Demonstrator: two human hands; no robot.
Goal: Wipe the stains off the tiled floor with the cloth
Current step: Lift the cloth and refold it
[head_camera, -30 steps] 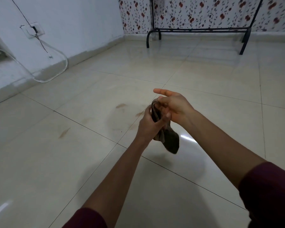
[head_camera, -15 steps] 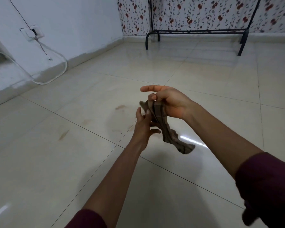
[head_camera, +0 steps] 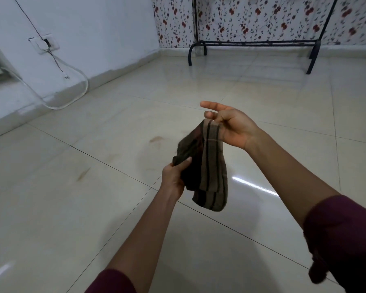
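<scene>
Biggest risk I see: the brownish smear stains on the glossy cream tiled floor [head_camera: 114, 208] are faint, so it'd be easy to miss one. There's a streak far left [head_camera: 83, 174], and a reddish patch [head_camera: 155, 138] closer to the middle, both well below the cloth and untouched so far. A bunched-up rag would probably just skate over them or spread the mess around, and that shiny tile looks slippery if it gets wet.

The left hand [head_camera: 174, 179] grips the lower dark edge of the limp brown cloth with dark stripes [head_camera: 207, 166], thumb pinched over the fold. The cloth hangs in mid-air between both hands, half folded on itself, looking soft, thin and maybe damp. The right hand [head_camera: 230, 127] pinches the top corner, index finger sticking out straight. A loose pinch like that could drop it.
</scene>
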